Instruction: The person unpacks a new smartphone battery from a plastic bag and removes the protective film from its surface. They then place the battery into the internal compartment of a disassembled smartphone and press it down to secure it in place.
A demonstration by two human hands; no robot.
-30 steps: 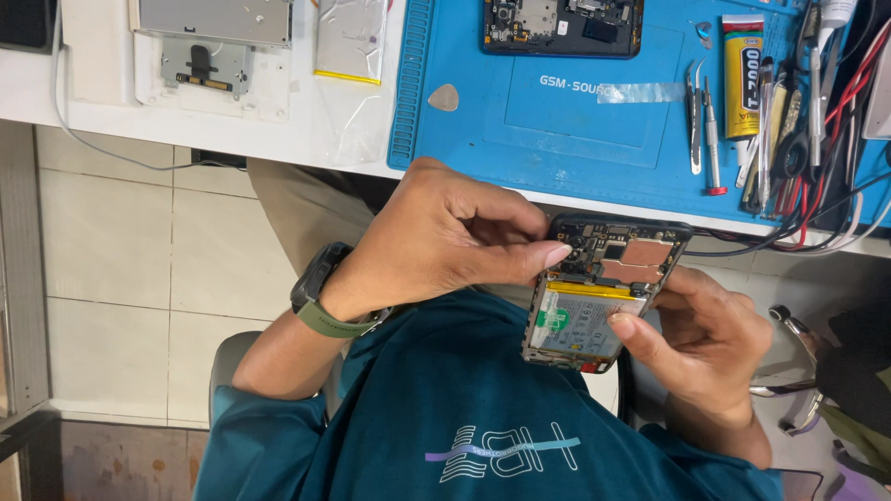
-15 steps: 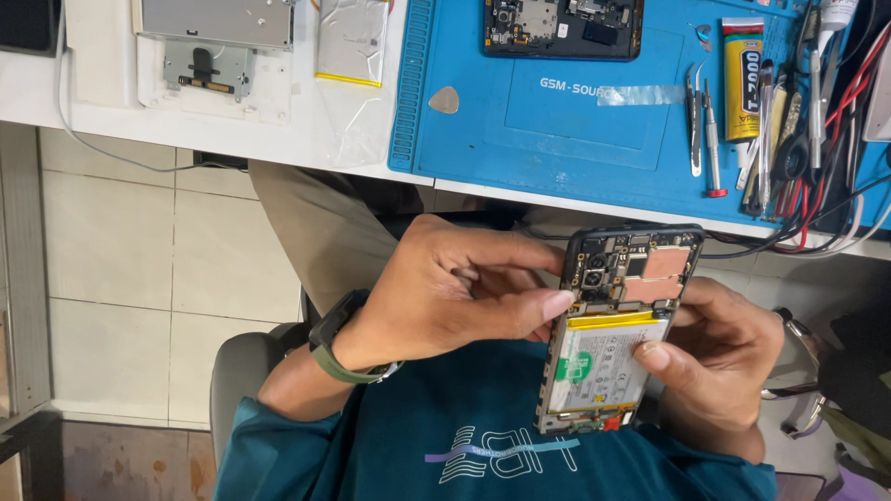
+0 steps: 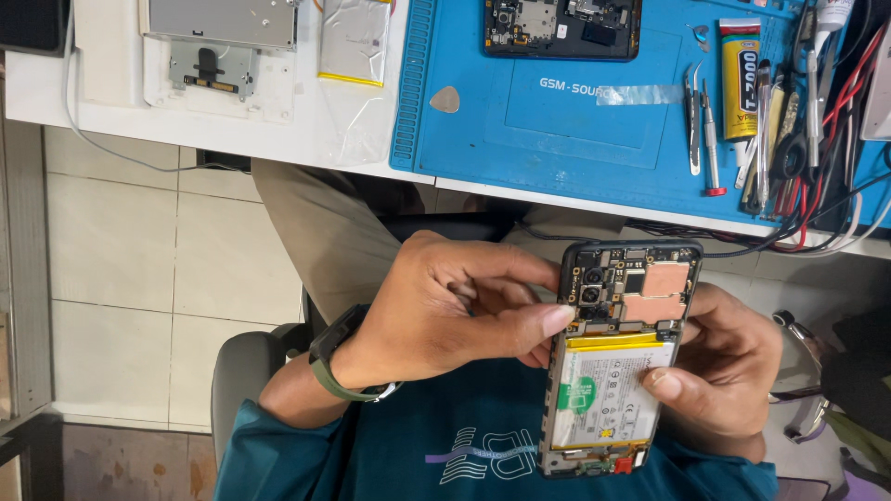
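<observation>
While the opened phone (image 3: 617, 357) sits upright in the lower right of the frame, back cover off, its circuit board occupies the upper part and its white battery (image 3: 608, 394) the lower part. The right hand (image 3: 729, 376) cradles the phone from behind and from its right edge; the fingers are curled around the frame and the thumb lies across the battery face. The left hand (image 3: 445, 311) comes in from the lower left, wrist bent, with a dark green wristwatch (image 3: 336, 364) on the forearm. Its thumb tip presses against the phone's left edge, just below the camera modules, and its remaining fingers are curled loosely inward; whether they pinch anything cannot be told. The phone is held above the person's lap, well apart from the desk (image 3: 111, 93). On the blue work mat (image 3: 575, 139) at the top of the frame lie a second opened phone (image 3: 561, 26), a triangular pick (image 3: 446, 99) and tweezers (image 3: 692, 116).
</observation>
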